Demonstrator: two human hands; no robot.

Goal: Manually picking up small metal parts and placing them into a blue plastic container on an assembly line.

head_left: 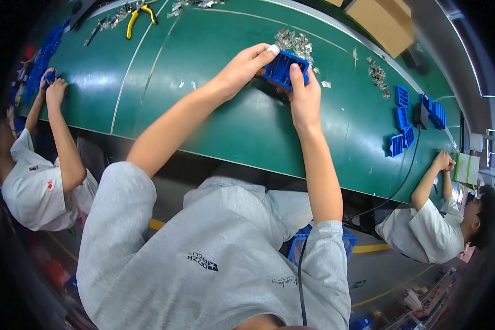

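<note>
Between both hands I hold a blue plastic battery holder-like case (280, 70) with long divided slots, lifted over the green table. My left hand (251, 61) grips its left end, thumb on the upper edge. At its right end my right hand (304, 93) is closed, thumb pressed on the top face. My other fingers are partly hidden beneath the case. Just beyond it lies a heap of small shiny metal clips (296, 43), some hidden behind the case.
Several similar blue cases (402, 118) lie at the right by a dark box (421, 114) with a cable. More metal pieces (378, 77) are near the far edge. Yellow-handled pliers (133, 25) lie far left. Co-workers sit at left (44, 187) and right (429, 225). A cardboard box (380, 25) stands behind.
</note>
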